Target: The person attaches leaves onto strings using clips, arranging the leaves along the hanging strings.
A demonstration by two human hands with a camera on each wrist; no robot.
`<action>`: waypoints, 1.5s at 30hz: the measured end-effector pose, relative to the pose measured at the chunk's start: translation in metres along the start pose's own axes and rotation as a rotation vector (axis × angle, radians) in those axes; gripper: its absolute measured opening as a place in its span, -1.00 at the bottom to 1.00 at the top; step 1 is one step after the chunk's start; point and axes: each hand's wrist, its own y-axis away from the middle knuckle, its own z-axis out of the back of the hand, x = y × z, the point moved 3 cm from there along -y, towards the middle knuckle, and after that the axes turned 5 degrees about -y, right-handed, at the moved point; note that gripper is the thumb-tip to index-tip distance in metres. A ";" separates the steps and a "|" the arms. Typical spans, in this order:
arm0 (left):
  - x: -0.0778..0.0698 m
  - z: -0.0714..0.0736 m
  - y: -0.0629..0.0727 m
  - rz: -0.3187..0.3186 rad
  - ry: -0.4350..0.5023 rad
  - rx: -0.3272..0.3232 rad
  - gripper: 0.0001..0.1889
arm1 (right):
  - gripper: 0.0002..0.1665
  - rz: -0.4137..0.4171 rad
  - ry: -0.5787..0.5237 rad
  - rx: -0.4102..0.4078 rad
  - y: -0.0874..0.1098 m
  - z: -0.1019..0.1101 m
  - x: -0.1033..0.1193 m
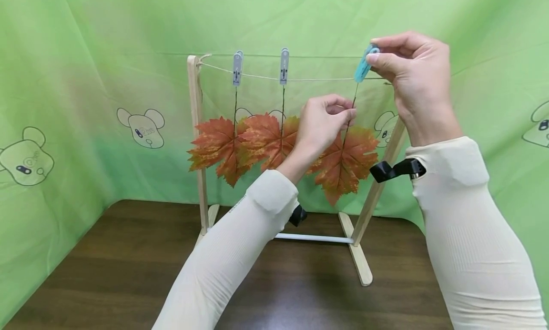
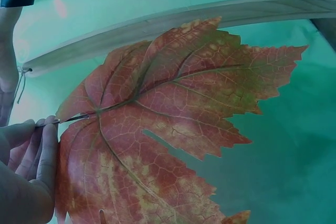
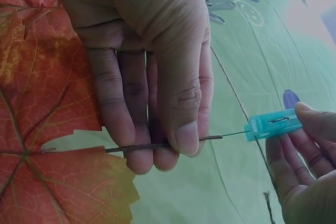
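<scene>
My left hand (image 1: 319,123) pinches the dark stem (image 3: 137,147) of an orange-red artificial maple leaf (image 1: 343,165) between thumb and fingers. Up and to the right, my right hand (image 1: 422,80) grips a teal clothespin (image 1: 362,67) by its upper end. The clothespin's lower end is at the string (image 1: 319,79), and in the right wrist view the thin wire tip of the stem reaches that end. The leaf hangs below my left hand, its blade spread wide in the left wrist view. Part of its left side is hidden by my left hand and wrist in the head view.
Two grey clothespins, one left (image 1: 238,68) and one nearer the middle (image 1: 284,65), hold two more leaves on the string. A wooden post (image 1: 195,94) and a right post (image 1: 388,154) carry it, joined low by a white bar (image 1: 315,237). Behind hangs a green curtain (image 1: 274,20).
</scene>
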 end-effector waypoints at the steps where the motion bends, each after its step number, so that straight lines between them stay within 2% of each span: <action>1: 0.000 0.000 0.000 -0.003 0.005 -0.003 -0.88 | -0.72 -0.007 0.005 -0.002 0.000 0.000 0.000; 32: -0.005 0.003 -0.001 0.036 0.012 -0.018 -0.86 | -0.73 -0.069 0.098 0.061 0.002 0.001 -0.002; 45: -0.007 0.002 -0.001 0.043 0.002 -0.011 -0.89 | -0.70 -0.132 0.149 0.018 0.002 0.002 -0.003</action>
